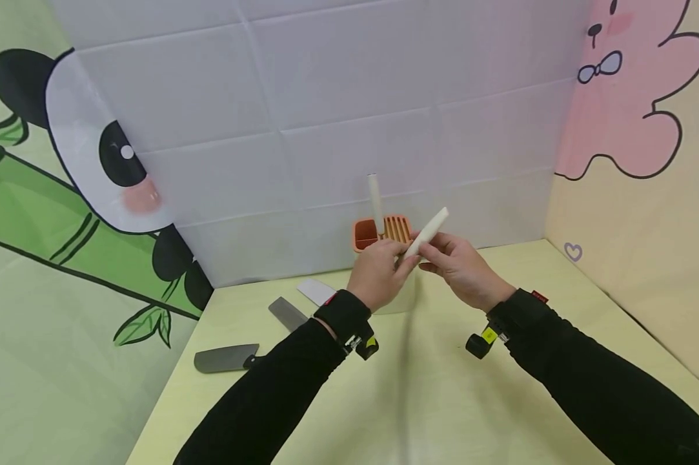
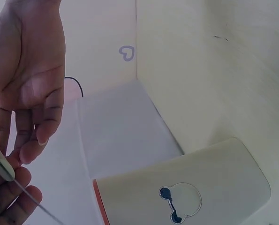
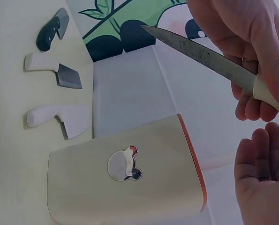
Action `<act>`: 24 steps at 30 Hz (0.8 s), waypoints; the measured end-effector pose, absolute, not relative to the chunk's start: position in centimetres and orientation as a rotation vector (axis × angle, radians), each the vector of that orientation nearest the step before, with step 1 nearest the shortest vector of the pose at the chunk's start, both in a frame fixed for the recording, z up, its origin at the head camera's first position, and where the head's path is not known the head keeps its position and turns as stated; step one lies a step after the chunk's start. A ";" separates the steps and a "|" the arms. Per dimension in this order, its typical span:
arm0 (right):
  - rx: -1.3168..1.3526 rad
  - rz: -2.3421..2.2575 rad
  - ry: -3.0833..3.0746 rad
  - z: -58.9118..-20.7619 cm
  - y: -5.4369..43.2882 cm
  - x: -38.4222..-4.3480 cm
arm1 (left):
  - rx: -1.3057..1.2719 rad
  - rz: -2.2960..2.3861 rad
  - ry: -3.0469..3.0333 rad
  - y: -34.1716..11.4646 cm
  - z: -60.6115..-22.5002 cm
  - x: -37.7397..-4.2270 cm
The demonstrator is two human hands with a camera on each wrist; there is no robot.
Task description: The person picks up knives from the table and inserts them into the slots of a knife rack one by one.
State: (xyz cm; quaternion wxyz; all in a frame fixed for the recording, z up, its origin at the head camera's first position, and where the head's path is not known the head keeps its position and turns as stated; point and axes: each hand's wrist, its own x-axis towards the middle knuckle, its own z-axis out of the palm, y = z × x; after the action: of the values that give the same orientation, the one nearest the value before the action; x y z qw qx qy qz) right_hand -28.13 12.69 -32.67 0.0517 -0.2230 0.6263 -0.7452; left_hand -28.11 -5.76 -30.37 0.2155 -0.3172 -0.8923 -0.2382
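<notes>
My left hand (image 1: 381, 271) grips a knife by its white handle (image 1: 427, 232), close to the blade. In the right wrist view, the knife's narrow pointed blade (image 3: 202, 58) is bare, with dark spots. My right hand (image 1: 462, 268) is at the other part of the handle, its thumb in front and a finger behind. The end of the handle is hidden in both wrist views. Behind the hands stands a beige knife holder (image 3: 87, 178) with an orange slotted top (image 1: 397, 226). Another white handle (image 1: 375, 200) sticks up from it.
On the table's left lie a black-handled knife (image 3: 48, 35), a white-handled cleaver (image 3: 43, 62) and another white-handled cleaver (image 3: 43, 115). A white cloth wall (image 1: 326, 161) rises right behind the holder. Printed side walls border the pale yellow table (image 1: 454, 400).
</notes>
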 end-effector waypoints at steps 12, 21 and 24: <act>-0.669 -2.251 2.027 -32.9 12.3 -29.0 | -0.921 -0.715 -2.491 -5.7 -30.5 -28.8; -0.661 -2.248 2.193 -30.7 13.5 -29.6 | -0.824 -0.571 -2.547 -8.6 -30.1 -30.8; -0.666 -2.208 2.265 -29.9 13.9 -29.8 | -0.739 -0.505 -2.585 -9.9 -30.3 -31.9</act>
State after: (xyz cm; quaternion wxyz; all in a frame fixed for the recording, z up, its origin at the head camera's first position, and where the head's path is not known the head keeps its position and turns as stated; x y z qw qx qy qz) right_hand -29.85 13.94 -29.92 -0.0457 -0.2057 0.7000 -0.6823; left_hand -31.87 -9.93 -30.34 0.2016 -0.2644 -0.9256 -0.1808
